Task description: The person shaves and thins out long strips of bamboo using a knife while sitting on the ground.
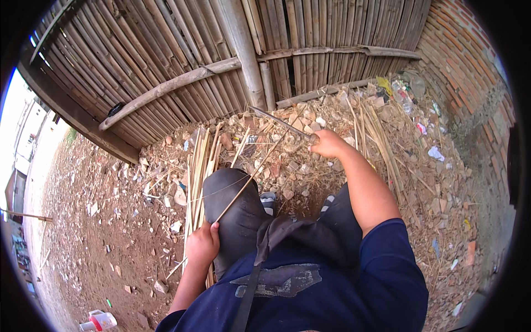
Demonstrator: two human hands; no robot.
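Note:
My left hand (203, 244) is closed around the lower end of a thin bamboo strip (251, 177), beside my left knee. The strip slants up and away to the right, its far part near the blade. In my right hand (328, 144) is the handle of a long knife (281, 121), its narrow blade pointing forward and left. Whether blade and strip touch, I cannot tell. A fine, thread-like sliver curves across my left knee. Pale split bamboo strips (198, 171) lie in a bundle on the ground left of that knee.
Ahead stands a bamboo fence (182, 52) with a thick upright post (243, 50). A brick wall (470, 72) closes off the right. More long strips (383, 141) lie on the rubble right of my right arm. Stones and litter cover the ground. A white and red plastic container (99, 321) is at lower left.

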